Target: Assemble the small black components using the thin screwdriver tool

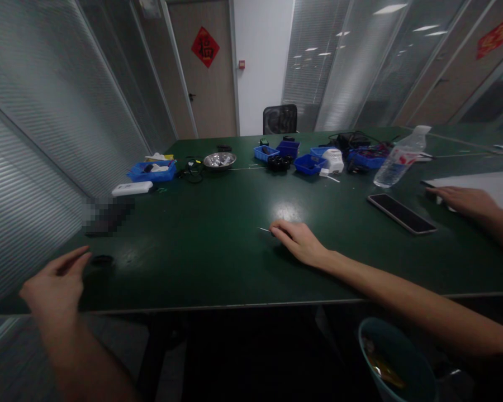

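My right hand (299, 240) rests low over the green table, its thumb and forefinger pinched on a thin metal-tipped tool (264, 229). The tool's slim bright shaft points left; its dark end is mostly hidden in the fingers, so its exact kind does not show. At the table's left front, my left hand (58, 285) is raised with thumb and forefinger tips brought together in a pinch. Whatever may lie between those tips is too small to make out. Just right of them, a small black object (103, 261) lies on the table, blurred.
Another person's hand (465, 201) lies at the right on white paper (486, 184). Near it are a phone (402, 213) and a tilted water bottle (402, 157). Blue trays (153, 172), a metal bowl (220, 161) and cables stand farther back. A bin (396, 357) sits below the table edge.
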The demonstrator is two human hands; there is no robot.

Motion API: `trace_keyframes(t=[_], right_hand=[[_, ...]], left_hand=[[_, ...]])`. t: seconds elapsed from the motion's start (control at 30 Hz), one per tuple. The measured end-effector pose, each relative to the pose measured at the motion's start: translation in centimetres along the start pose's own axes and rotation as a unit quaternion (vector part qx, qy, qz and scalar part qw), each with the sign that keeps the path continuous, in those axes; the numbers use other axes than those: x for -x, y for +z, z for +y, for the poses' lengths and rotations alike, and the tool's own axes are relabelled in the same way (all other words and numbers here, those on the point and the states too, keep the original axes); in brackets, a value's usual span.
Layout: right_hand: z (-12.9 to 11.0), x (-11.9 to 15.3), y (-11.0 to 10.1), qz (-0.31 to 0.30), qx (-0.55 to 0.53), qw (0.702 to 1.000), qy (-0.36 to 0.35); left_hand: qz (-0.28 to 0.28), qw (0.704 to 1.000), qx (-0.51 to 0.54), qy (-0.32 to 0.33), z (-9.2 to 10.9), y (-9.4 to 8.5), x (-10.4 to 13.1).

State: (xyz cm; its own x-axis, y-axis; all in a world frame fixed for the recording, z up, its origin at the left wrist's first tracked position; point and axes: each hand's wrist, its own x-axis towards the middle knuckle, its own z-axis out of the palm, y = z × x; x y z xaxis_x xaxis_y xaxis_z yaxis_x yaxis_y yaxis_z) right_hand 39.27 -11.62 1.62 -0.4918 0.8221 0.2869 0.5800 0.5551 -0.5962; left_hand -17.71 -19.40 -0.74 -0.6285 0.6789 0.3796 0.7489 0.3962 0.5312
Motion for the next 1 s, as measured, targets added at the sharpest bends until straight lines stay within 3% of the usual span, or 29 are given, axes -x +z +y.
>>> trace_keyframes(t=[0.1, 0.23, 0.4, 0.57, 0.63, 0.77, 1.0], right_hand=[[-0.1, 0.0, 0.0, 0.003, 0.002, 1.0, -0.001], [-0.2, 0.0, 0.0, 0.001, 0.002, 1.0, 0.0], [-0.2, 0.0, 0.0, -0.003, 0.001, 1.0, 0.0], [-0.1, 0.1, 0.0, -0.005, 0.001, 1.0, -0.001], [-0.2, 0.1, 0.0, -0.005, 0.001, 1.0, -0.001], [-0.3, 0.0, -0.1, -0.004, 0.0, 1.0, -0.002], [0.0, 0.0, 0.0, -0.007, 0.0, 1.0, -0.007]], left_hand=[[0.04, 0.997, 0.033, -0.057, 0.7, -0.2, 0.3], [0.045, 0.997, 0.036, -0.05, 1.1, -0.3, 0.5], [0.015, 0.996, 0.022, -0.081, 1.8, -0.7, 0.6], [-0.002, 0.999, -0.034, -0.016, 1.7, -0.9, 0.3], [-0.037, 0.999, -0.028, -0.007, 1.3, -0.7, -0.1], [-0.097, 0.994, -0.026, -0.05, 1.1, -0.5, -0.6], [-0.071, 0.995, -0.037, -0.051, 0.2, -0.2, -1.1]])
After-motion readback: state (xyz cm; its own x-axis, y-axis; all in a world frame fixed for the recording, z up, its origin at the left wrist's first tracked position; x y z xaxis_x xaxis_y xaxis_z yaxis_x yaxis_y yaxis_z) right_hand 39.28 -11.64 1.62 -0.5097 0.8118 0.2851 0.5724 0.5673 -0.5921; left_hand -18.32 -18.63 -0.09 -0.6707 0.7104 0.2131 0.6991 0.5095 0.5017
